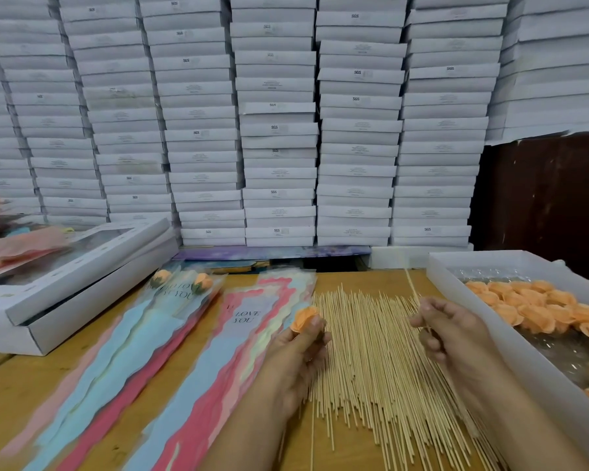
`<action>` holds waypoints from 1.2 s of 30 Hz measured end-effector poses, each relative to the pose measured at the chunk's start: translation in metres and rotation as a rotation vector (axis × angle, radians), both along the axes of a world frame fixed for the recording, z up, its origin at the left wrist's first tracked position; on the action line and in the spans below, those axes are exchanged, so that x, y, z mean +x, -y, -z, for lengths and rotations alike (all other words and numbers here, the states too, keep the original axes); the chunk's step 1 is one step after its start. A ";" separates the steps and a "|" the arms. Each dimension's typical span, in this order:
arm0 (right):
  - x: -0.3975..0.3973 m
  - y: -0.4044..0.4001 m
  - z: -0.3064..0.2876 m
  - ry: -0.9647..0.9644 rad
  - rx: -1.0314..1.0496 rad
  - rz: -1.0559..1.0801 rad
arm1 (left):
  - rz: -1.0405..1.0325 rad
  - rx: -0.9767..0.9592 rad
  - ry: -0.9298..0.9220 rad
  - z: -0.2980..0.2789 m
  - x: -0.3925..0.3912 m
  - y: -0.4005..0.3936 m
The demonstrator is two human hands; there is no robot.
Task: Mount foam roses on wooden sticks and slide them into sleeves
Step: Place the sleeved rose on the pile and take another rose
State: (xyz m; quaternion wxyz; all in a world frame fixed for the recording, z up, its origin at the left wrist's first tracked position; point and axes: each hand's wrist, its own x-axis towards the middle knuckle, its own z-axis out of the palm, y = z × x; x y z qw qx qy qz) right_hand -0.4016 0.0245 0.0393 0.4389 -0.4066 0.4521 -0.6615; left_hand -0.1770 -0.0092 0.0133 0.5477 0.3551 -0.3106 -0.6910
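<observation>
My left hand [301, 348] pinches an orange foam rose [305, 317] above the left edge of a wide pile of wooden sticks [371, 368]. My right hand [447, 329] pinches one thin stick [412, 287] that points up and away. The two hands are apart. A fan of pastel "I love you" sleeves [245, 338] lies left of the pile. Further left, two finished sleeves [181, 294] hold orange roses. A white tray [490, 263] at the right holds several loose orange roses [538, 309].
Stacked white flat boxes [276, 130] fill the wall behind the wooden table [24, 396]. Two large white window boxes [68, 277] sit at the left with wrapped flowers [17, 246] on top. A dark cabinet [551, 198] stands at the back right.
</observation>
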 end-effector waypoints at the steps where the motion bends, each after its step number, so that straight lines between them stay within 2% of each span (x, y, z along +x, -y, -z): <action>1: -0.001 -0.002 -0.001 -0.038 -0.027 0.032 | -0.005 0.004 -0.034 0.000 0.000 0.000; 4: 0.002 -0.009 -0.003 -0.248 -0.082 0.121 | -0.027 0.017 -0.129 -0.001 0.002 0.001; 8: 0.009 -0.015 0.004 -0.722 -0.148 0.169 | -0.072 0.056 -0.203 -0.001 0.004 0.003; 10: 0.012 -0.014 0.012 -0.941 -0.095 0.155 | -0.089 0.063 -0.235 -0.001 0.005 0.005; 12: 0.011 -0.011 0.018 -1.060 -0.028 0.177 | -0.109 0.045 -0.261 -0.001 0.007 0.007; 21: 0.004 -0.003 0.026 -1.108 0.117 0.187 | -0.252 0.069 -0.336 0.000 0.011 0.009; 36: 0.006 -0.007 0.020 -1.112 0.142 0.116 | -0.295 0.052 -0.312 -0.004 0.012 0.004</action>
